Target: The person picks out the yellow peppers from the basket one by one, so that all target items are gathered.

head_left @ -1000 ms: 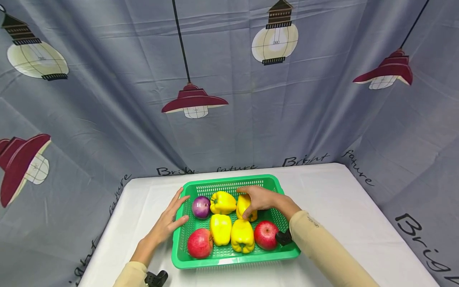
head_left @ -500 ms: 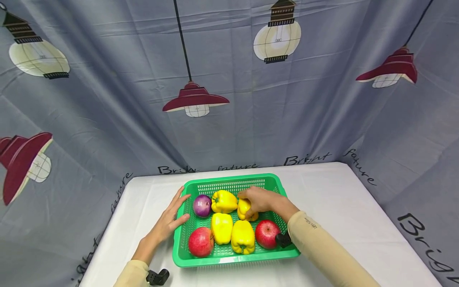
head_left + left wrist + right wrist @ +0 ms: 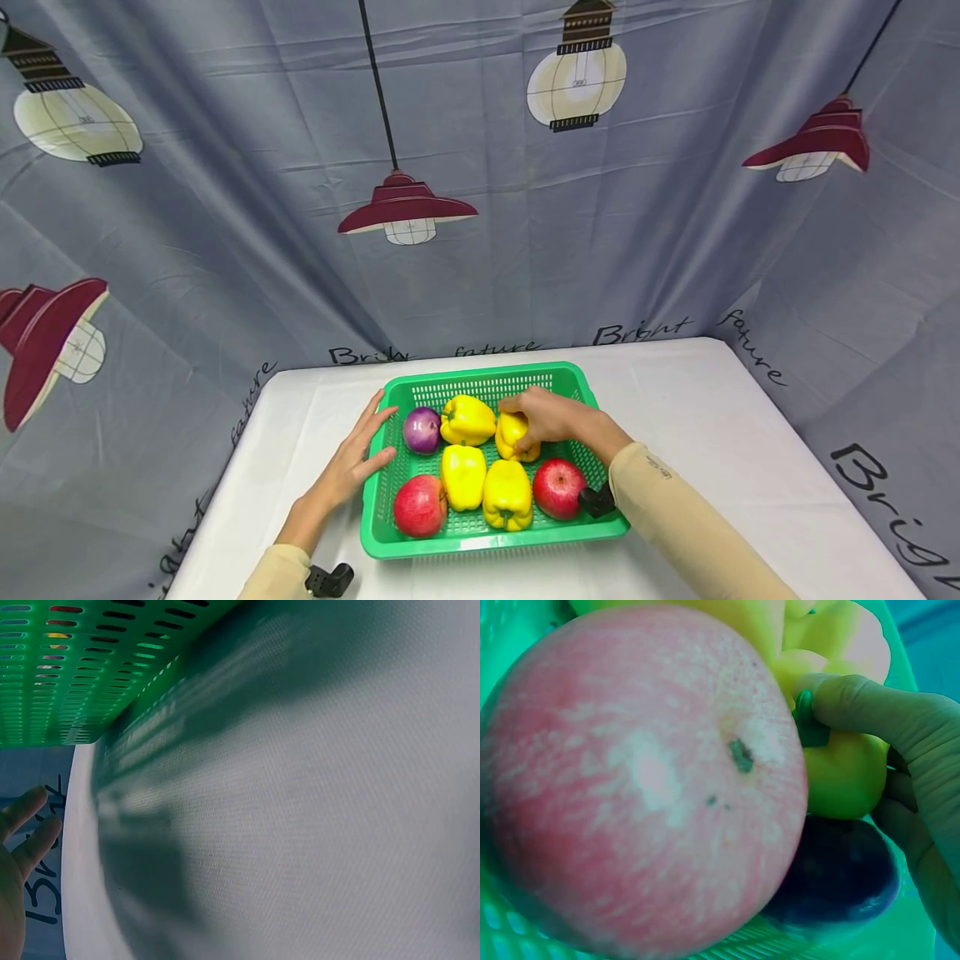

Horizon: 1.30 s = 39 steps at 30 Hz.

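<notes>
Closed in w/ R hand [image 3: 551,415] since 1 s ago. Seeing white desk [image 3: 712,442], then green basket [image 3: 495,543] on it. Holding L hand [image 3: 347,462] spread by basket's L rim [image 3: 370,500], can't tell if touching. Next, red apple [image 3: 557,489] inside, near R. Behind it, gripping yellow pepper [image 3: 510,433] w/ R hand, in basket.

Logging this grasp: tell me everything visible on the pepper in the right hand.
The pepper is yellow, blocky and lobed, with smooth, glossy skin. The right wrist view shows its short dark green stem by the thumb. It sits inside the basket, just right of another pepper in the head view. The right hand grips it from above, hiding part of it. Whether it touches the basket floor can't be told.
</notes>
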### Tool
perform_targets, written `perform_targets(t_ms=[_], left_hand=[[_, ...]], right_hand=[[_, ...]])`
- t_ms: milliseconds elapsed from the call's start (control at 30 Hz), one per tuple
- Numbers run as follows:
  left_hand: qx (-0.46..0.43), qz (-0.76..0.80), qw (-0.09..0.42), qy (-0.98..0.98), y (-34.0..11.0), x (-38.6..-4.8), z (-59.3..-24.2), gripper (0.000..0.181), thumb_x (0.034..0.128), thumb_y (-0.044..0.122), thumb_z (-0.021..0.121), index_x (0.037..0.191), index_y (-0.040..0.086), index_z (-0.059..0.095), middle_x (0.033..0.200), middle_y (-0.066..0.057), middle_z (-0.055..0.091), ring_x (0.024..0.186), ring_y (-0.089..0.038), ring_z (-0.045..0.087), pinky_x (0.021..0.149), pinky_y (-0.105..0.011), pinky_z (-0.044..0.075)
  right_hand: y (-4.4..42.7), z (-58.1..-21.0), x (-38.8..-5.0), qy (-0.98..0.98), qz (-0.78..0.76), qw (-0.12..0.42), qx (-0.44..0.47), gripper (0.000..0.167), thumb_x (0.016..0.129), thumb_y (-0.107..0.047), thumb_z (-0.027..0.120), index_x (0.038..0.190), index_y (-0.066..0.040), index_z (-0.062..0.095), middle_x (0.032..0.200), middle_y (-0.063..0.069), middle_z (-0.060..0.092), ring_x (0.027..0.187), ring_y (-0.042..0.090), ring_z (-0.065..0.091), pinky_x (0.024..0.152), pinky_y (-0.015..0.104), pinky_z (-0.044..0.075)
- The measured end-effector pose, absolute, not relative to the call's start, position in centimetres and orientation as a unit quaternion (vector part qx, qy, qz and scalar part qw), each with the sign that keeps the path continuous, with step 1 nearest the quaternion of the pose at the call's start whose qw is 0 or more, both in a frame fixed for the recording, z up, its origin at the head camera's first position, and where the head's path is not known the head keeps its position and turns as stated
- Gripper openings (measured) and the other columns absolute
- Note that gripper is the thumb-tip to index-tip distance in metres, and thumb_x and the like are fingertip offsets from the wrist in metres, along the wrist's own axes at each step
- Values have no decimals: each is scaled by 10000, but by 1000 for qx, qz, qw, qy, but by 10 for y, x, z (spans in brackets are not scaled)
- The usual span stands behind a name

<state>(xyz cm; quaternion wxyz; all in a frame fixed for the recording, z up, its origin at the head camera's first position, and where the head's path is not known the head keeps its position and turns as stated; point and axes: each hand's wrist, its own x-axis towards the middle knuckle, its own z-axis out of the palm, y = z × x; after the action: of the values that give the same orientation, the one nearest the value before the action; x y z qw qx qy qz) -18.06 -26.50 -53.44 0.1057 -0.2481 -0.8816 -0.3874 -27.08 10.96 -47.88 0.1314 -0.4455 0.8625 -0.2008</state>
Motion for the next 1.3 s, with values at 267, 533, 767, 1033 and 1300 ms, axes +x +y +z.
perform_targets(t_ms=[267,533,767,1033,1300], left_hand=[[-246,-394,108,-879,-265,-181,-536,627,952,280,602,1533,130,421,1665,-169,158,1496,-390,208,1045,-744,266],[-243,-394,109,-880,-266,-181,-538,630,951,277,599,1536,129,418,1668,-160,152,1485,-413,224,1033,-749,277],[-242,-398,105,-879,-264,-181,-538,631,952,288,592,1538,136,415,1673,-141,150,1483,-415,227,1034,-747,279],[-239,-397,111,-879,-264,-181,-538,620,957,285,583,1535,129,423,1669,-146,166,1483,-395,239,1033,-744,289],[-240,-397,110,-879,-263,-180,-538,618,959,287,581,1534,129,422,1678,-106,151,1485,-400,234,1034,-743,288]], right_hand=[[117,-469,-271,868,-248,126,-412,612,788,-245,887,1311,-32,652,1172,17,693,891,108,582,816,292,526],[123,-468,-270,866,-285,122,-393,711,793,-299,883,1376,-2,607,1346,90,640,1022,143,619,883,298,532],[126,-472,-267,860,-302,115,-394,727,800,-301,878,1391,8,589,1368,103,626,1038,146,628,887,291,532],[132,-475,-265,848,-364,109,-369,764,806,-305,873,1421,14,553,1422,115,582,1141,186,622,928,300,523],[140,-470,-260,787,-514,133,-313,767,818,-226,868,1452,19,512,1356,146,617,1090,223,655,871,319,563]])
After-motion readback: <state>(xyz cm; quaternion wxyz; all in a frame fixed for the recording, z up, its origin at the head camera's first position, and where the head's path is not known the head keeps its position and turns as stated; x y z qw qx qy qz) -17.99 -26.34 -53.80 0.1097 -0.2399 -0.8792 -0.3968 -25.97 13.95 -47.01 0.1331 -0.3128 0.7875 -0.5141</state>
